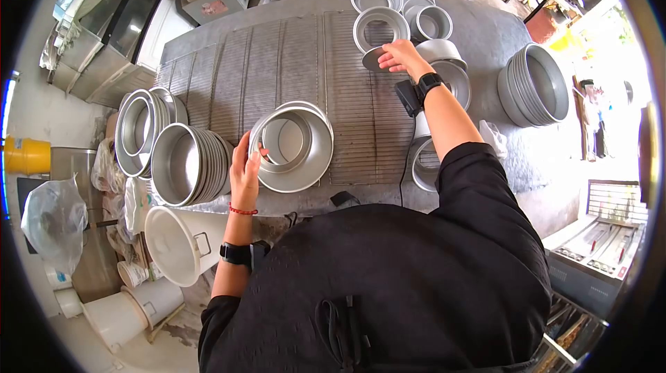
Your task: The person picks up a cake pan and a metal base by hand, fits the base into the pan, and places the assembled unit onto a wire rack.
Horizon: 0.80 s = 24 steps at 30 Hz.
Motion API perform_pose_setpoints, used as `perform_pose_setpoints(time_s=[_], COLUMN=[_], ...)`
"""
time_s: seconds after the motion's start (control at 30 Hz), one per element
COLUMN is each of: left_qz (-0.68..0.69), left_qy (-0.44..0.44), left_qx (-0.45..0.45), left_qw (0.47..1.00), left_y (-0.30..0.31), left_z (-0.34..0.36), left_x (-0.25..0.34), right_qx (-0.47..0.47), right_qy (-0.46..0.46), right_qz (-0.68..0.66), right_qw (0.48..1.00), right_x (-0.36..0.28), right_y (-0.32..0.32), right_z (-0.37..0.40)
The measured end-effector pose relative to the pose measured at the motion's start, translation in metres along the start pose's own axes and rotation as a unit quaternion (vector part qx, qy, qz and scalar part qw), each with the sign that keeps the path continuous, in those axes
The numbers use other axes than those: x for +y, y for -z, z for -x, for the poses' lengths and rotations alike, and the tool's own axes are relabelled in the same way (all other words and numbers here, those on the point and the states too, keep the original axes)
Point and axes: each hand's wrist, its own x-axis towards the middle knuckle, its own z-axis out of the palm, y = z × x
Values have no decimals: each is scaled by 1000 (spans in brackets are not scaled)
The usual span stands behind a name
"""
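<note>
Bare ribbed steel tabletop (277, 61) lies open between left hand (244, 172) fingers and right hand (399, 57) fingers. Leaning row of round aluminium pans (184, 165) blocks just outboard of left fingers, which grip nested silver pans (298, 147). Cluster of small round tins (416, 15) crowds beyond right fingertips, past the held flat metal disc (373, 61).

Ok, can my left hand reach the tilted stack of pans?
Probably yes: the left hand rests on the rim of the large pan, and the tilted pan stack lies right beside it, nothing between.

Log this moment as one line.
left hand: gripping rim of tilted stack of tins | right hand: touching flat disc beside ring tin | surface: wire rack
</note>
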Motion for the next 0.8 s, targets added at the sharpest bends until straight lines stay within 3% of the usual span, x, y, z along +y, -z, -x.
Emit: perform_pose_setpoints(time_s=[0.4,0.63,0.73,0.8], left_qz=[2,62,98,111], left_qy=[5,26,43,44], left_qx=[-9,-23,-40,-50], left_qw=[1000,997,993,992], left_y=[6,7,9,9], left_z=[-2,-2,-4,-6], left_x=[-7,-7,-5,-5], right_qx=[-27,133,77,-70], right_qy=[-30,83,128,105], right_qz=[11,37,20,-5], right_qw=[999,987,989,992], right_x=[-4,1,-5,-30], right_y=[-4,-15,-29,-48], right_z=[5,-1,25,80])
